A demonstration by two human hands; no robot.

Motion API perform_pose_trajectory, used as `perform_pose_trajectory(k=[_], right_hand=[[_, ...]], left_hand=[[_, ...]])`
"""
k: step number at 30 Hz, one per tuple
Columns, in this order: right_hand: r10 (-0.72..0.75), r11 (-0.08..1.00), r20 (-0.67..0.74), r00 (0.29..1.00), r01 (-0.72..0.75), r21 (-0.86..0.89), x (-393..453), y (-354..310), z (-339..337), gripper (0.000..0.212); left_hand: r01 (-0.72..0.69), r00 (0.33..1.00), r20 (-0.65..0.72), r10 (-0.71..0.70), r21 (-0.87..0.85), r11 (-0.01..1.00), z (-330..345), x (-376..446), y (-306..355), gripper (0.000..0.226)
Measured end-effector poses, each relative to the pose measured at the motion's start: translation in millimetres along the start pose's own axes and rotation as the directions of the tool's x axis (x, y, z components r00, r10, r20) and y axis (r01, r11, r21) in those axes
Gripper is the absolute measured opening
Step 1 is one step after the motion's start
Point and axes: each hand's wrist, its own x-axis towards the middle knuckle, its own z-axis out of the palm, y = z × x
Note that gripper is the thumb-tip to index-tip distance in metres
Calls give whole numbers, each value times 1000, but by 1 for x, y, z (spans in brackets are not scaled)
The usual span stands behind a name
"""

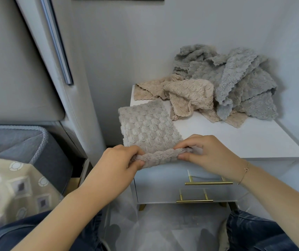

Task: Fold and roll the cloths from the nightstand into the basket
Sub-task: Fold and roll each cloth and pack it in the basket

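You are in a bedroom at home: a white nightstand [235, 142] with brass-handled drawers [208, 183] stands against the wall beside a padded grey headboard [18, 69], and next to it is a bed with a piped grey mattress [41, 142] and a patterned beige bedspread [9, 187].

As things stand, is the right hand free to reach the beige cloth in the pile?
Probably not yet: the right hand pinches the cloth being rolled. The way to the beige cloth looks clear otherwise.

White nightstand [244, 140] carrying a folded grey cloth [148, 127] at its near left corner, with beige cloths [188, 96] and grey cloths [235, 78] heaped at the far side.
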Motion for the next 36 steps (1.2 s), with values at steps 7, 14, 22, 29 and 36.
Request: perform_pose_trajectory(k=[7, 14, 22, 29, 36], right_hand=[[128, 986, 30, 991, -131, 107, 13, -2, -2, 10], [94, 996, -61, 994, -93, 11, 19, 4, 7, 5], [-373, 883, -138, 918, 305, -356, 18, 8, 13, 3], [-363, 859, 0, 932, 335, -388, 3, 13, 14, 35], [-314, 884, -28, 949, 282, -373, 1, 14, 14, 33]], left_hand=[[212, 976, 75, -203, -157, 964, 1, 8, -2, 16], [378, 923, 9, -385, -213, 901, 5, 12, -6, 24], [-137, 950, -258, 176, 161, 977, 0, 9, -6, 21], [-253, 937, -149, 316, 334, 908, 23, -5, 2, 21], [-173, 960, -149, 237, 351, 920, 25, -4, -4, 34]])
